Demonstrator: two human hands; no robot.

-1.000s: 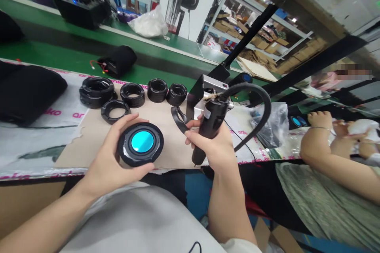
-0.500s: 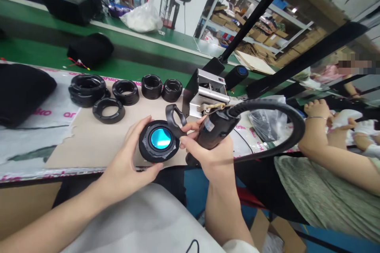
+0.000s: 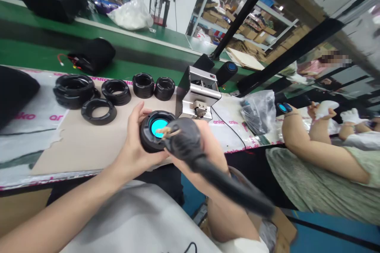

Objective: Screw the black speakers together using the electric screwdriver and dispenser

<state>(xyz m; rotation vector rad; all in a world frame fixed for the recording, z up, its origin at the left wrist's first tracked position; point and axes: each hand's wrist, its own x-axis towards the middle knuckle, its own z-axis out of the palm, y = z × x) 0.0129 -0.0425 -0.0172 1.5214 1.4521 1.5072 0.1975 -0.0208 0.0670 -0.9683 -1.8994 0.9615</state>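
Observation:
My left hand is wrapped round a black round speaker with a shiny blue centre, near the table's front edge. A black ring now sits on the speaker's top face. My right hand grips a black power tool with a thick black cable, held over the speaker's right side. Its tip and most of my right fingers are hidden. Beyond the speaker, several black rings rest on the brown cardboard and white sheet.
A silver and black machine stands behind my right hand. Black cylinders lie on the green bench. A plastic bag is to the right, near a co-worker's arm.
The black ring has gone from my right fingers onto the speaker. My right hand has brought the tool left and over the speaker, its cable swinging down toward me.

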